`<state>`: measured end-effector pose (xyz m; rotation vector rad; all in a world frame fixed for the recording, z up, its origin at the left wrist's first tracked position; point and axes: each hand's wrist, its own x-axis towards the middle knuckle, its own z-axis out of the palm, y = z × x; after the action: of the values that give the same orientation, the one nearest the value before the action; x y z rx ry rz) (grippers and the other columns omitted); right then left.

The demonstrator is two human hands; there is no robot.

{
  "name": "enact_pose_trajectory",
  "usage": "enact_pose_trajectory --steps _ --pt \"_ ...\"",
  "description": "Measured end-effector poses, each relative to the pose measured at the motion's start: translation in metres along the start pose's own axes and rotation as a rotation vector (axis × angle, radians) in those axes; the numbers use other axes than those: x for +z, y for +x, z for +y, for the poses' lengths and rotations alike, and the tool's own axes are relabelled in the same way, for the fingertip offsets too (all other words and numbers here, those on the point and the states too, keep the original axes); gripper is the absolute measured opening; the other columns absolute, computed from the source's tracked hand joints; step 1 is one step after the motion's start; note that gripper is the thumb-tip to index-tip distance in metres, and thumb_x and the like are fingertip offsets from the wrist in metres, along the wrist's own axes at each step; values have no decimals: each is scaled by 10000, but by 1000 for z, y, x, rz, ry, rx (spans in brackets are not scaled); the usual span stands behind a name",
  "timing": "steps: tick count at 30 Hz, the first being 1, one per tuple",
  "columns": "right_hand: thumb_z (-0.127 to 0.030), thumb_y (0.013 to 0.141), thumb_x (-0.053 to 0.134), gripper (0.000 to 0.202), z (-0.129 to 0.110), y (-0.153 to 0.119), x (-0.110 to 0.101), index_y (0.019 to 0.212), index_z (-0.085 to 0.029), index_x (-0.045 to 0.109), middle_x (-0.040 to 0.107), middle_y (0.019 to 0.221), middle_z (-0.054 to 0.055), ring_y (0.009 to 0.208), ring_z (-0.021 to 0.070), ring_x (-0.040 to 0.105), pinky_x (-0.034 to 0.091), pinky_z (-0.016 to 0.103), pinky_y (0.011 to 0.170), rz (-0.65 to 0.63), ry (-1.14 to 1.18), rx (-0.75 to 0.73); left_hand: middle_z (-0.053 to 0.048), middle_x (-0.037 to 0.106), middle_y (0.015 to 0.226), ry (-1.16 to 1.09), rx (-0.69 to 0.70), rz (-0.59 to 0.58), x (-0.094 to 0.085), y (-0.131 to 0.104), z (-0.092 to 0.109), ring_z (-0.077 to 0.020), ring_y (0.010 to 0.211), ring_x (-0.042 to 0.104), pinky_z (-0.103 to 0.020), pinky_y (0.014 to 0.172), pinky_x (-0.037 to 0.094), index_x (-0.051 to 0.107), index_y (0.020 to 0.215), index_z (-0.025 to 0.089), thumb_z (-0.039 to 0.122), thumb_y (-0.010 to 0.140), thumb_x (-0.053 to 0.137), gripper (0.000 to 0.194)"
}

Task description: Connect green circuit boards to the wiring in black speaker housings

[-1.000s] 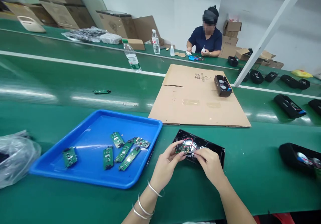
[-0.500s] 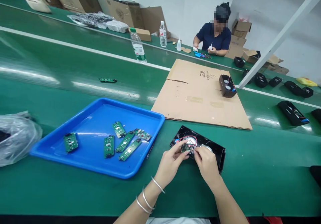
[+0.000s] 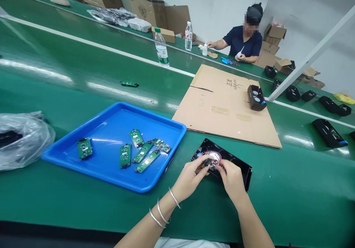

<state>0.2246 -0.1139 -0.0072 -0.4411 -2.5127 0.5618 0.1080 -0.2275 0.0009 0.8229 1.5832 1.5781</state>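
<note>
A black speaker housing (image 3: 231, 158) lies on the green bench in front of me, its inside facing up. Over it, my left hand (image 3: 191, 176) is closed around a small circuit board (image 3: 207, 163), mostly covered by the fingers. My right hand (image 3: 231, 177) pinches at the board's right side, where thin red wires (image 3: 221, 156) loop; the fingertips hide exactly what is between them. Behind the wires shows a round silver speaker (image 3: 214, 154). A blue piece (image 3: 199, 154) sits at the housing's left end.
Left of the housing, a blue tray (image 3: 111, 179) holds several green circuit boards (image 3: 148, 161). A cardboard sheet (image 3: 222, 100) bears another housing (image 3: 257, 98). One board (image 3: 129, 84), a bottle (image 3: 161, 50) and a plastic bag (image 3: 24, 144) lie around. Across the bench sits a co-worker (image 3: 244, 37).
The whole view has shifted, moving the scene slightly right. My hands stay at the board, which now looks tilted more edge-on. The co-worker's one hand has reached out to a small white bottle.
</note>
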Motion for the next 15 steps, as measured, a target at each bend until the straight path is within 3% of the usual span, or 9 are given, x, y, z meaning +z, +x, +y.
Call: enact_pose_trajectory --steps 3,7,15 --pt "-278 926 381 251 1 2 -1 931 -150 597 653 721 39 605 142 612 482 234 546 -44 24 22 -39 689 926 38 32 -47 -3 1 0 -192 727 656 -298 707 552 628 1006 202 254 777 526 255" --pt "-329 938 337 347 2 4 1 781 -159 596 623 660 39 580 147 587 458 240 536 -61 -4 21 -54 681 952 28 30 -47 -5 3 0 -191 721 660 -298 702 556 618 1007 185 238 786 510 252" --pt "-344 952 274 429 2 -1 16 689 -160 559 579 591 47 528 155 541 363 252 492 -38 -109 21 -49 668 1045 82 63 67 1 -1 -6 -206 858 660 -297 747 559 599 1042 211 264 817 481 259"
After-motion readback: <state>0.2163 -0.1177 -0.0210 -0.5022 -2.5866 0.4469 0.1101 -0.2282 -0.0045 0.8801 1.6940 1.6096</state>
